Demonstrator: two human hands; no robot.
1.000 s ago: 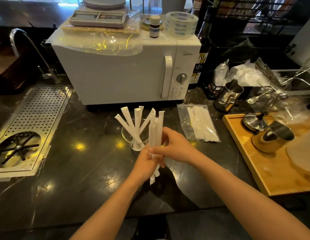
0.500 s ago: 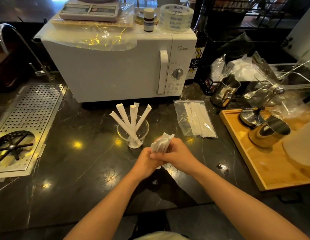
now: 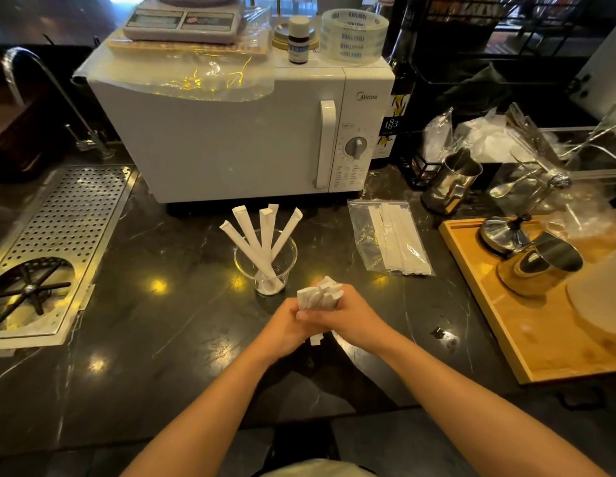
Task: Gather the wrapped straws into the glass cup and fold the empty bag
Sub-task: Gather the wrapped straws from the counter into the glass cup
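Note:
A clear glass cup (image 3: 290,249) stands on the dark counter before the microwave, with several white wrapped straws (image 3: 251,241) fanned out of it. Just in front of the cup, my left hand (image 3: 285,323) and my right hand (image 3: 354,320) are clasped together around a bundle of wrapped straws (image 3: 320,297), whose ends stick up above the fingers and out below. A clear plastic bag (image 3: 365,235) lies flat to the right of the cup with several straws inside it.
A white microwave (image 3: 237,132) stands behind the cup. A perforated metal drain tray (image 3: 59,228) is set in the counter at the left. At the right, a wooden tray (image 3: 506,321) holds steel pitchers, with a metal jug (image 3: 451,180) behind the bag.
The bundle was upright and tall in my hands a second ago; it has dropped lower so only its top ends show. My hands stay clasped near the cup, and the camera has shifted closer.

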